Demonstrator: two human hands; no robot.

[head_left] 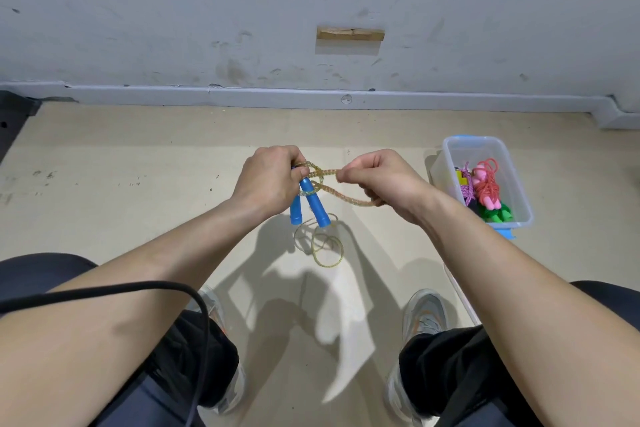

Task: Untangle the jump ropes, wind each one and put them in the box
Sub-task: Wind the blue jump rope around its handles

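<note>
A yellow-green jump rope (343, 193) with two blue handles (313, 203) hangs above the floor between my hands. My left hand (268, 177) grips the tops of both handles together with part of the rope. My right hand (379, 178) pinches the rope, which loops around the handles. Loose coils of the same rope (320, 243) lie on the floor below. A clear plastic box (519, 191) at the right holds a pink rope with pink handles (486, 184), a purple rope (467, 189) and green handles (500, 213).
I sit on cardboard sheets (138, 184) laid against a white wall. My knees and grey shoes (427, 315) fill the bottom of the view. A black cable (138, 286) crosses my left forearm. A blue lid (507, 234) lies under the box.
</note>
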